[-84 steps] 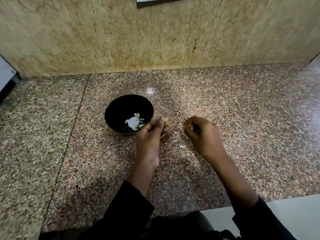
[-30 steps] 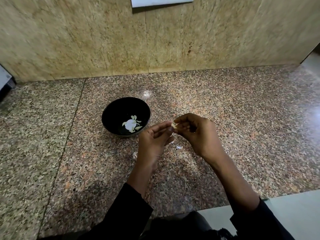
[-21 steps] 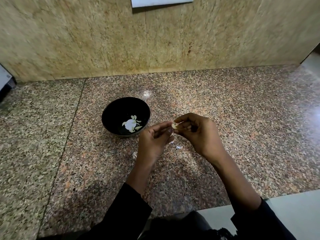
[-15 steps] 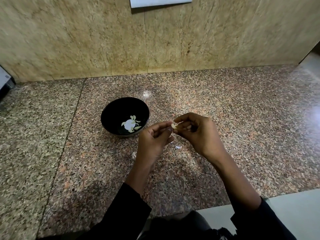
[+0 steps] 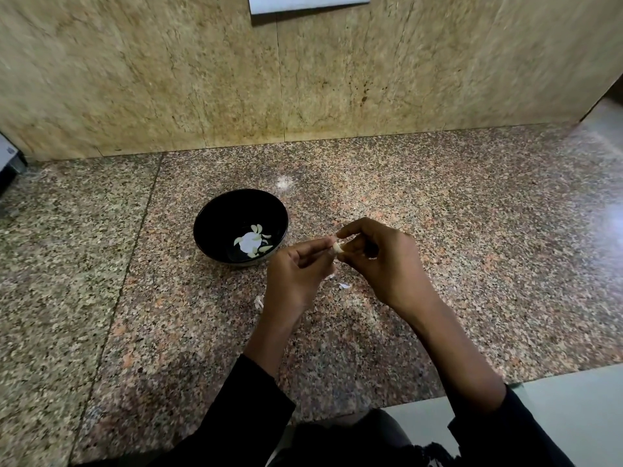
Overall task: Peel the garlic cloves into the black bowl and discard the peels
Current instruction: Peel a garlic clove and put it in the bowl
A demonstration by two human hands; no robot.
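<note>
A black bowl (image 5: 215,214) stands on the granite counter, left of my hands, with several peeled garlic cloves (image 5: 254,242) at its bottom. A small pale garlic clove (image 5: 338,248) is pinched between the fingertips of both hands just right of the bowl's rim. My left hand (image 5: 296,278) holds it from the left with curled fingers. My right hand (image 5: 384,261) pinches it from the right with thumb and forefinger. Small white peel scraps (image 5: 344,285) lie on the counter under my hands, and another peel scrap (image 5: 259,302) lies by my left wrist.
The speckled granite counter (image 5: 472,230) runs back to a beige stone wall (image 5: 337,79). Its front edge (image 5: 505,374) lies near my right forearm, with pale floor below. A dark object (image 5: 8,163) sits at the far left edge.
About three seconds ago my hands were apart, each holding a piece. They have come together on the clove and have stayed there, barely moving, over the last second.
</note>
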